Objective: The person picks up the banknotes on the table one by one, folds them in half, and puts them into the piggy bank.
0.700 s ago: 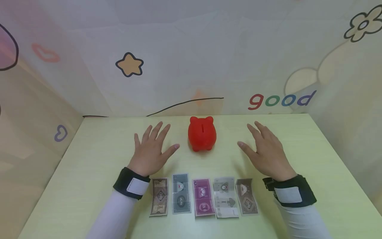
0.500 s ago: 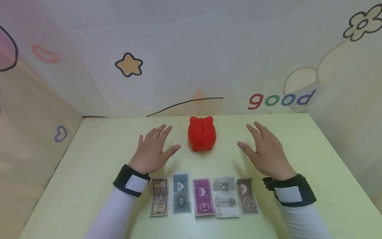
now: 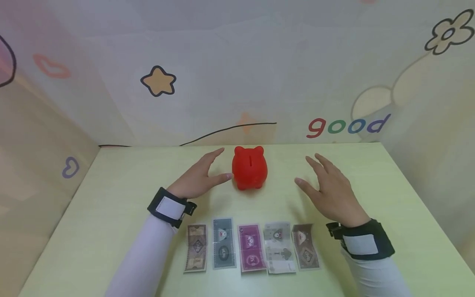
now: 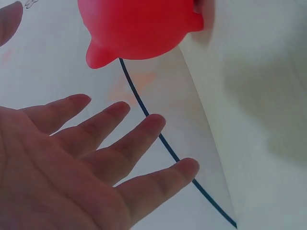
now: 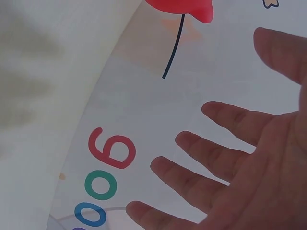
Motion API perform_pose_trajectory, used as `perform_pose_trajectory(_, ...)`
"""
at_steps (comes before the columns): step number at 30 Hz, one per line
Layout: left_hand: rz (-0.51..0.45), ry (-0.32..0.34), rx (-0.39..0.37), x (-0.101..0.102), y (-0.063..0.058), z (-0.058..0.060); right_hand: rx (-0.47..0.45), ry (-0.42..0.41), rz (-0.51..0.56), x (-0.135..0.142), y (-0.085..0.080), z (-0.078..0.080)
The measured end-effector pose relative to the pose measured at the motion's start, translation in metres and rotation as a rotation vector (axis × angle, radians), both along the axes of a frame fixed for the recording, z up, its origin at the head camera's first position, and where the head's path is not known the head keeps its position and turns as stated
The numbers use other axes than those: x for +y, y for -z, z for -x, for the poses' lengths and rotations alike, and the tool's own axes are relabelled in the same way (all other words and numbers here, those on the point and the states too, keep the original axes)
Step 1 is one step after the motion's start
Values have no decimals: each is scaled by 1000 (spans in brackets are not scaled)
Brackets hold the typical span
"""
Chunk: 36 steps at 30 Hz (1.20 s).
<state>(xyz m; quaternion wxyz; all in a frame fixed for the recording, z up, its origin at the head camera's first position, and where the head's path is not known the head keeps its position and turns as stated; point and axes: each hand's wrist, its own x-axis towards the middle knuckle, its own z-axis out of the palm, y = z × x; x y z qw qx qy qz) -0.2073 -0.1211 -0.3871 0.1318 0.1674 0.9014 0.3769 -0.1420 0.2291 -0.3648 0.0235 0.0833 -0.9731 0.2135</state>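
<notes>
A red piggy bank (image 3: 250,173) with a slot in its top stands near the back of the table, between the two hands. The left hand (image 3: 200,175) is just to its left, fingers extended and palm turned toward it; whether the thumb touches it I cannot tell. In the left wrist view the spread fingers (image 4: 144,136) hold nothing, with the piggy bank (image 4: 139,28) above them. Off to the piggy bank's right, the right hand (image 3: 330,192) hovers with fingers apart and nothing in them. The right wrist view shows only part of the piggy bank (image 5: 184,5).
Several play banknotes lie upright in a row nearer the front: a brown one (image 3: 195,248), a blue one (image 3: 224,244), a purple one (image 3: 251,248), a pale grey one (image 3: 280,248) and another brown one (image 3: 306,247). A printed cloth (image 3: 230,74) stands behind the table (image 3: 111,198).
The left hand has moved right toward the piggy bank and turned its palm to face it. The right hand stays nearly in place. The head view has shifted slightly.
</notes>
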Motion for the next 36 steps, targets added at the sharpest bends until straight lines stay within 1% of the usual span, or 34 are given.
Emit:
perform_pose_trajectory(3,-25,13,-26,0,-1,3,-2,-6,7,0,-1,-1)
perform_pose_trajectory(7,-80,13,-21,-1,-5,5,-5,-11,16,1,-1,-1)
perform_pose_trajectory(10,-157,-5,-17,-3,-9,5,-12,-14,27,1,-2,-1)
perform_pose_trajectory(13,-271,-40,-18,-5,-11,7,-21,-15,34,1,-2,-1)
perform_pose_trajectory(17,-483,-86,-38,-5,-12,9,-28,-14,37,1,-2,-1)
perform_pose_trajectory(19,-567,-109,-50,-5,-13,9,-30,-14,36,1,-2,-1)
perform_pose_trajectory(24,-770,-181,-104,-5,-18,6,-37,-24,42,1,-5,0)
perform_pose_trajectory(27,-922,-233,-142,-6,-18,3,-65,-34,54,1,-6,-1)
perform_pose_trajectory(28,-956,-249,-148,-7,-18,3,-80,-38,58,2,-7,-2)
perform_pose_trajectory(31,-988,-283,-159,-8,-15,2,-126,-54,53,4,-8,-5)
perform_pose_trajectory(32,-970,-287,-156,-8,-14,2,-143,-62,50,4,-9,-5)
perform_pose_trajectory(34,-897,-281,-137,-8,-14,1,-184,-78,39,5,-8,-6)
perform_pose_trajectory(36,-821,-257,-108,-6,-16,-2,-229,-92,28,4,-7,-6)
